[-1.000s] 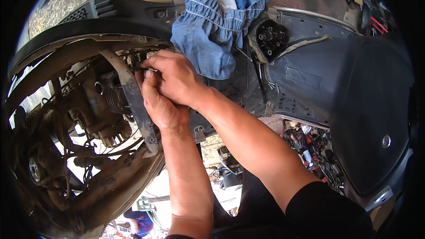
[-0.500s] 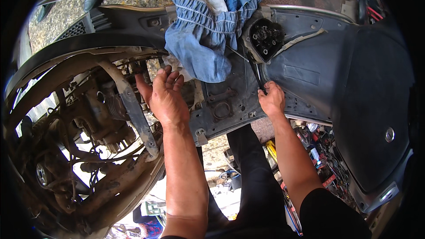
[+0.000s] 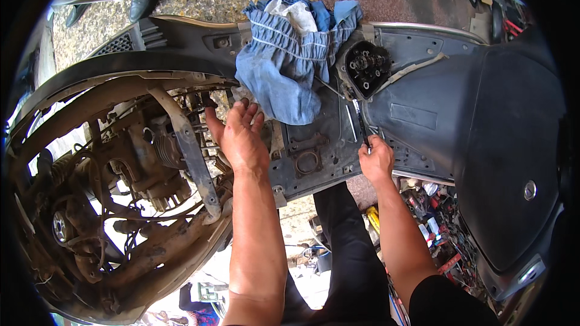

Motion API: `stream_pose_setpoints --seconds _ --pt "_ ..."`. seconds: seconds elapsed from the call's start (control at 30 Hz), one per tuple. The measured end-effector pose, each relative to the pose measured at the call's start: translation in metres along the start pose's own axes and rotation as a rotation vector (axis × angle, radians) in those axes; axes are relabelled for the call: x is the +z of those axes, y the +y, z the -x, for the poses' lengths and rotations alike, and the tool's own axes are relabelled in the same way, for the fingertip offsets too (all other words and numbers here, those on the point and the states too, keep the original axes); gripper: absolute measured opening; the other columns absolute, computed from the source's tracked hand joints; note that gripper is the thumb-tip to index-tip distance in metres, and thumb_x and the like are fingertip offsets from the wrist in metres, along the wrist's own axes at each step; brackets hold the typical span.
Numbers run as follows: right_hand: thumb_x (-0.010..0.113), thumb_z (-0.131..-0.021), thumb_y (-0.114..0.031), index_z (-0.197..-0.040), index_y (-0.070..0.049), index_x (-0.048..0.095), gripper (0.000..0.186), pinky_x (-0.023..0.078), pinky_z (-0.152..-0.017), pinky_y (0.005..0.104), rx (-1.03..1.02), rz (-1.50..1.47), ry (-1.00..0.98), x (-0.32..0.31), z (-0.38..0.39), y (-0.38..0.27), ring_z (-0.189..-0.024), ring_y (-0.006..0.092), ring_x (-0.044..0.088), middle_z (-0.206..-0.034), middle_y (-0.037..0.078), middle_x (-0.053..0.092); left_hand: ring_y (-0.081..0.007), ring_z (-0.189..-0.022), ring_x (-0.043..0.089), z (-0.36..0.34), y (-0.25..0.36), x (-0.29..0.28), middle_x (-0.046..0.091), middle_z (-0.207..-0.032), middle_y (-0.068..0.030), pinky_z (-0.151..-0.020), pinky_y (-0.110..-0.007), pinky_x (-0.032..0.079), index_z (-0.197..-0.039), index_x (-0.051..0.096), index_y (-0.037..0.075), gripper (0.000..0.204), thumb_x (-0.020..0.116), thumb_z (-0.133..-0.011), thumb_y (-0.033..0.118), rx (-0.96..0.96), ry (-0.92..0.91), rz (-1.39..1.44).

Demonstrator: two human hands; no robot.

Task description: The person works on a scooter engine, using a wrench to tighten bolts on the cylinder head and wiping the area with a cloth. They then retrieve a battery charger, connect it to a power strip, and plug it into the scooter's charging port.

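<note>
Below and to the left of one blue cloth (image 3: pixel 278 78) is one left hand (image 3: pixel 243 143), and below and to the cloth's right are one right hand (image 3: pixel 377 160), one long slim tool (image 3: pixel 361 124) and one silver rod (image 3: pixel 351 123). To the cloth's right sit one open black housing (image 3: pixel 366 67) and one black seat (image 3: pixel 510 145); below the cloth lies one squarish gasket (image 3: pixel 296 158). Two dark shoes (image 3: pixel 141 3) stand up to the cloth's left.

No clearly legible lettering or signs.
</note>
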State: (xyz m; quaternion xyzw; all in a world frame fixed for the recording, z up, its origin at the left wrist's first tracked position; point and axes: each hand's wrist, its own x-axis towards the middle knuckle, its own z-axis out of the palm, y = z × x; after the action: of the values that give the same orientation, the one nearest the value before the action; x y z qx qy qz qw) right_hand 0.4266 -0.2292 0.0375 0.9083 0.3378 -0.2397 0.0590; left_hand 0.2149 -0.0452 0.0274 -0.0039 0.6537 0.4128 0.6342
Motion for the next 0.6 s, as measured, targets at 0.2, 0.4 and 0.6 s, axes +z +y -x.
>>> stream_pose_setpoints --seconds 0.2,0.4,0.6 --pt "0.068 -0.087 -0.011 -0.106 -0.004 0.058 0.022 0.049 -0.051 0.0388 -0.301 -0.463 0.007 -0.016 0.001 -0.088 -0.050 0.0263 0.062 -0.061 0.012 0.062 -0.0242 -0.094 0.060 -0.005 -0.002 -0.002 0.056 -0.112 -0.0153 -0.085 -0.040 0.050 -0.155 0.004 0.010 0.087 0.061 -0.090 0.009 0.028 -0.010 -0.038" --pt "0.069 -0.081 -0.005 -0.111 0.001 0.058 0.032 0.054 -0.074 0.0453 -0.439 -0.577 -0.034 0.010 -0.028 -0.187 -0.085 0.0406 0.067 -0.091 0.025 0.067 -0.0202 -0.081 0.060 -0.009 -0.009 0.010 0.058 -0.107 -0.0143 -0.070 -0.033 0.052 -0.155 0.006 0.009 0.087 0.061 -0.088 0.003 -0.042 0.041 0.011" --pt "0.070 -0.079 -0.003 -0.117 0.002 0.061 0.039 0.052 -0.067 0.0455 -0.580 -0.534 0.057 0.027 -0.020 -0.190 -0.077 0.0400 0.065 -0.082 0.020 0.065 -0.0164 -0.076 0.057 -0.023 -0.013 0.011 0.061 -0.101 -0.0135 -0.065 -0.030 0.050 -0.155 0.006 0.007 0.093 0.064 -0.083 -0.005 0.028 -0.002 -0.033"
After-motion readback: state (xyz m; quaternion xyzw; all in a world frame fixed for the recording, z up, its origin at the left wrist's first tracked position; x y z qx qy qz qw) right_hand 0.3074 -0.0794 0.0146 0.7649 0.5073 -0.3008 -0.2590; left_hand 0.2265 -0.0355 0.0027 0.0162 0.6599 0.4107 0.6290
